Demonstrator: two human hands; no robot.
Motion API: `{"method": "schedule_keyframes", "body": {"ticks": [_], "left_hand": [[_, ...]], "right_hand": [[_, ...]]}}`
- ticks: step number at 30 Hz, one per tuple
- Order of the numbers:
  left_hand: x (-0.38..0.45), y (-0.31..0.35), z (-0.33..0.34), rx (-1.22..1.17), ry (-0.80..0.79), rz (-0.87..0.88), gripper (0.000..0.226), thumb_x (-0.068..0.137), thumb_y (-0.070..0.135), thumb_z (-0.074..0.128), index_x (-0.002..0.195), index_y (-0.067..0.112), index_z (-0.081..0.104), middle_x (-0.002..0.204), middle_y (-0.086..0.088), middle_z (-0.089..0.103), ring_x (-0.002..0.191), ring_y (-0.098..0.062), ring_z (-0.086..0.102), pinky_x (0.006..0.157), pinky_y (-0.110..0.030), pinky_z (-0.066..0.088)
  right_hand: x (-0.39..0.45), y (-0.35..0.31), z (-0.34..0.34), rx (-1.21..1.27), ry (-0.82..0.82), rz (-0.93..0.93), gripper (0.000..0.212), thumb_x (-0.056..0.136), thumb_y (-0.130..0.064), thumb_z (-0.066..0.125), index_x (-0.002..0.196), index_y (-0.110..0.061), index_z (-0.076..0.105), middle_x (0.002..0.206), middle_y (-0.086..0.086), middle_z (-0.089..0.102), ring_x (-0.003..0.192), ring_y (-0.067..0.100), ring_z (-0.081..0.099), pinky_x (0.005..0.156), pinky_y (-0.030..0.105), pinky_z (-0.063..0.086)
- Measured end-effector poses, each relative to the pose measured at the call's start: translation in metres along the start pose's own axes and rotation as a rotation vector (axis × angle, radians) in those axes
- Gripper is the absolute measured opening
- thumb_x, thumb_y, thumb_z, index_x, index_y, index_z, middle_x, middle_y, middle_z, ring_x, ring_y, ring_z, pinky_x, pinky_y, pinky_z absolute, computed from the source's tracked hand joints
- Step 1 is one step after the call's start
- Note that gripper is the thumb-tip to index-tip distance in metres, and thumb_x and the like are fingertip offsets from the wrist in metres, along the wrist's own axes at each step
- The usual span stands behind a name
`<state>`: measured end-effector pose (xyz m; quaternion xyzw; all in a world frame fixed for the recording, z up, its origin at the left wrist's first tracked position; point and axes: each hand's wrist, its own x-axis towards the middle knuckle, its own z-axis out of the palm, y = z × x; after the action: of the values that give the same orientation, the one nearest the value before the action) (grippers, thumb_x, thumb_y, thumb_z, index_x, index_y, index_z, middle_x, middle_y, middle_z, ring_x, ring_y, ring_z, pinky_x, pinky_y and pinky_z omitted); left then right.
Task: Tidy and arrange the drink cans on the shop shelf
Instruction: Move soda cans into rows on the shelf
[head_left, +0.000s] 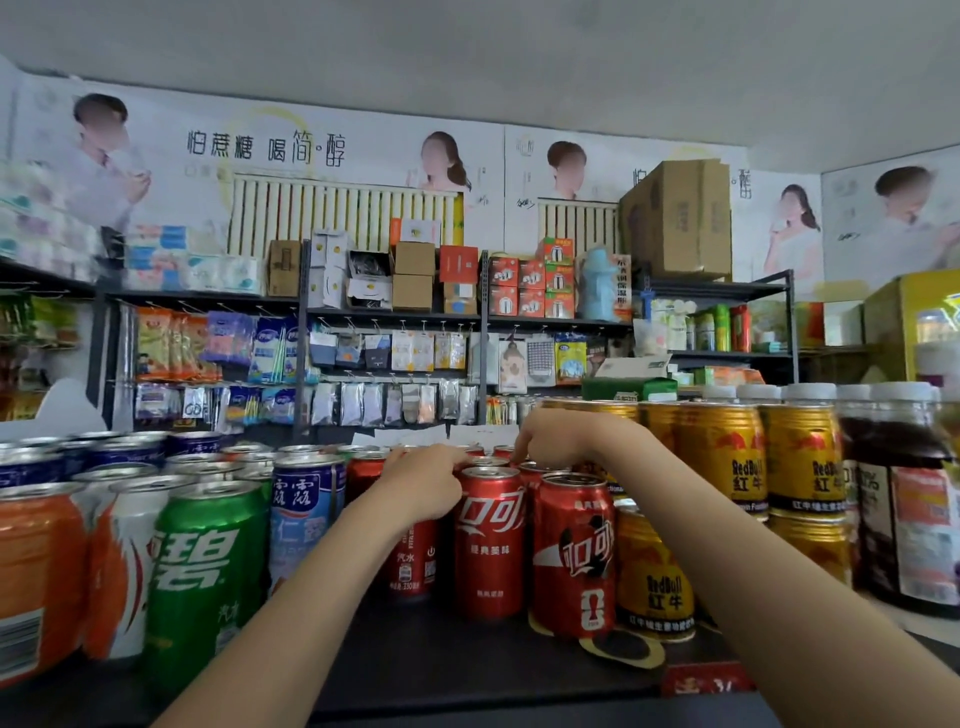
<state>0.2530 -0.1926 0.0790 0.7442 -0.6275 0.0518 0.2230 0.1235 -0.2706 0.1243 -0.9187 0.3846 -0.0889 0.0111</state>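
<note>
Rows of drink cans stand on the dark shelf (467, 660) in front of me. My left hand (423, 486) rests over the top of a red cola can (413, 561), fingers curled on its rim. To its right stand a second red cola can (490, 545) and a third one (574, 556) nearer the edge. My right hand (558, 439) reaches over them, fingers pointing down onto the tops of the red cans (488, 461) in the back rows. Whether that hand grips a can is hidden.
A green can (208, 577), a white-and-orange can (122, 566), an orange can (39, 577) and a blue-white can (306, 525) stand to the left. Gold cans (654, 577) and a stack of them (722, 452) stand right, beside dark bottles (904, 493). Goods racks (389, 317) fill the background.
</note>
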Motion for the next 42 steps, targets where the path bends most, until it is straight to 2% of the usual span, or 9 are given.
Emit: {"method": "schedule_keyframes", "body": {"ticks": [3,7,14,17,22,25,28,33,42], "left_hand": [[-0.005,-0.007,0.001,-0.045,0.134,-0.031,0.057,0.087,0.000,0.037,0.139,0.024,0.038,0.143,-0.001,0.043,0.133,-0.020,0.034,0.115,-0.044,0.012],[-0.012,-0.021,0.015,-0.401,0.335,-0.171,0.062,0.089,0.000,0.040,0.146,0.016,0.021,0.145,-0.010,0.036,0.128,-0.028,0.040,0.104,-0.045,0.037],[-0.019,-0.030,0.032,-0.533,0.327,-0.274,0.070,0.087,0.012,0.057,0.144,0.012,0.017,0.141,-0.012,0.037,0.126,-0.027,0.041,0.104,-0.042,0.037],[-0.019,-0.031,0.034,-0.487,0.295,-0.291,0.071,0.088,0.017,0.058,0.145,0.014,0.015,0.140,-0.014,0.034,0.126,-0.029,0.040,0.105,-0.042,0.036],[-0.023,-0.024,0.037,-0.382,0.295,-0.318,0.070,0.093,0.021,0.051,0.145,0.010,0.005,0.144,-0.018,0.022,0.131,-0.034,0.031,0.107,-0.042,0.032],[-0.027,-0.021,0.037,-0.401,0.306,-0.305,0.075,0.094,0.019,0.048,0.146,0.011,-0.005,0.146,-0.018,0.018,0.133,-0.034,0.027,0.108,-0.043,0.030],[-0.031,-0.019,0.035,-0.419,0.306,-0.306,0.078,0.095,0.018,0.045,0.145,0.010,-0.014,0.149,-0.017,0.012,0.136,-0.032,0.022,0.108,-0.040,0.027],[-0.036,-0.019,0.034,-0.401,0.306,-0.300,0.077,0.097,0.020,0.043,0.145,0.009,-0.016,0.150,-0.016,0.010,0.136,-0.029,0.023,0.107,-0.036,0.028],[-0.036,-0.023,0.034,-0.417,0.295,-0.275,0.076,0.096,0.022,0.044,0.146,0.012,-0.012,0.149,-0.015,0.013,0.137,-0.029,0.022,0.107,-0.037,0.028]], "right_hand": [[0.001,-0.003,-0.004,0.038,0.076,-0.061,0.044,0.089,0.007,0.032,0.122,-0.003,0.059,0.134,0.011,0.053,0.125,0.024,0.047,0.106,0.037,0.038],[0.012,-0.017,-0.014,0.087,0.090,-0.190,0.049,0.088,0.011,0.033,0.121,-0.011,0.061,0.132,0.007,0.055,0.122,0.020,0.050,0.104,0.032,0.039],[0.045,-0.037,-0.002,-0.102,-0.076,-0.161,0.037,0.090,-0.021,0.057,0.126,-0.010,0.057,0.132,0.005,0.052,0.119,0.023,0.051,0.095,0.032,0.040],[0.050,-0.033,0.002,-0.108,-0.082,-0.121,0.039,0.090,-0.026,0.058,0.124,-0.007,0.058,0.110,0.006,0.062,0.090,0.018,0.058,0.076,0.026,0.044],[0.057,-0.034,0.002,-0.067,-0.078,-0.110,0.045,0.087,-0.033,0.062,0.121,-0.004,0.057,0.125,0.009,0.056,0.096,0.022,0.061,0.081,0.028,0.046],[0.056,-0.038,-0.003,-0.020,-0.095,-0.105,0.057,0.085,-0.034,0.064,0.129,-0.003,0.048,0.127,0.010,0.053,0.095,0.021,0.060,0.073,0.025,0.048],[0.058,-0.039,-0.006,0.088,-0.115,-0.087,0.061,0.084,-0.034,0.065,0.134,-0.006,0.044,0.131,0.011,0.051,0.109,0.026,0.058,0.087,0.031,0.047],[0.071,-0.054,0.005,0.057,-0.054,-0.152,0.039,0.088,-0.029,0.061,0.123,-0.011,0.057,0.136,0.007,0.049,0.116,0.024,0.053,0.090,0.030,0.044],[0.082,-0.054,0.017,0.174,0.060,-0.052,0.037,0.082,-0.014,0.067,0.117,-0.001,0.060,0.120,0.012,0.060,0.099,0.022,0.056,0.080,0.026,0.048]]}}
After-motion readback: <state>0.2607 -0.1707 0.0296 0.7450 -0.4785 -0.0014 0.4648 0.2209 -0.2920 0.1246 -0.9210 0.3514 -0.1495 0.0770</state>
